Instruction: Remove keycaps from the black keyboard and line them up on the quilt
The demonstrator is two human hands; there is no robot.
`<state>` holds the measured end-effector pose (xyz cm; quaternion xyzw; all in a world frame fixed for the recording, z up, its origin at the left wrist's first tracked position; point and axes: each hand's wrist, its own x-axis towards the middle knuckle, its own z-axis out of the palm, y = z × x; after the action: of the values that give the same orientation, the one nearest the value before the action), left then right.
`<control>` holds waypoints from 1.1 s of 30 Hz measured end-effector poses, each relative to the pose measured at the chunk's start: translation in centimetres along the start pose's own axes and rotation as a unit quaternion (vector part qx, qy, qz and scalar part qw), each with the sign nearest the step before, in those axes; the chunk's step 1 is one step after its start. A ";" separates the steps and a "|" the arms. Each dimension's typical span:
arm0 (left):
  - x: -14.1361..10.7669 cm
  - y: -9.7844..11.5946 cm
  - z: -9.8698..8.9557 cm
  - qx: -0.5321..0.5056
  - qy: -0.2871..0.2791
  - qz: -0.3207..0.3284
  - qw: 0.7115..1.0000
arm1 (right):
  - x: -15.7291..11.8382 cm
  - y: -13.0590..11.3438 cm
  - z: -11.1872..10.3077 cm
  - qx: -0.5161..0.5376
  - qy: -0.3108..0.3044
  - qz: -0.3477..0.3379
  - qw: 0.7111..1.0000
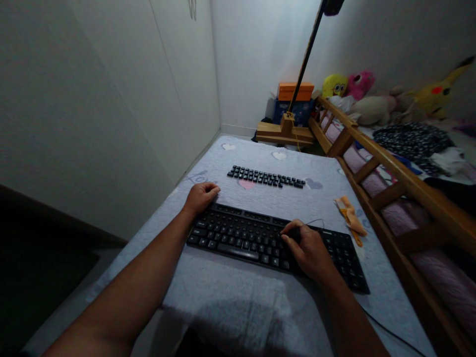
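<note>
A black keyboard [238, 252] lies on a pale blue patterned cloth, its upper letter rows showing no keycaps. My left hand [201, 197] rests by its far left corner, fingers curled in and thumb against the forefinger; whatever they may hold is hidden. Over the right part of the keys, my right hand [308, 250] is closed in a pinch at the key rows, its grip too dark to make out. A thin wire [316, 220] shows just beyond that hand. Loose black keycaps [266, 177] sit in neat rows behind the keyboard.
An orange cloth with a yellow-handled tool [351, 218] lies right of the keyboard. A wooden bed rail [386, 171] runs along the right side, a white cabinet [148, 99] along the left. The keyboard cable [394, 332] trails to the lower right. A wooden stand [284, 131] is behind.
</note>
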<state>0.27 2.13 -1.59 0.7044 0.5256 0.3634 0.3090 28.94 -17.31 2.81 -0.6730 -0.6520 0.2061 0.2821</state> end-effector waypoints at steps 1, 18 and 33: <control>0.0 -0.1 0.0 0.001 0.001 0.000 1.000 | 0.0 0.1 0.0 0.000 0.001 0.002 1.000; 0.0 -0.1 0.1 0.005 -0.008 0.005 1.000 | 1.0 0.3 -0.8 0.027 -0.038 0.018 0.999; 0.0 0.1 0.1 -0.007 -0.016 0.008 1.000 | 2.2 0.3 -1.2 0.018 -0.076 0.046 0.996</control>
<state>0.37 2.09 -1.52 0.7125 0.5120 0.3581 0.3194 30.11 -15.29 3.70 -0.6797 -0.6360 0.2810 0.2334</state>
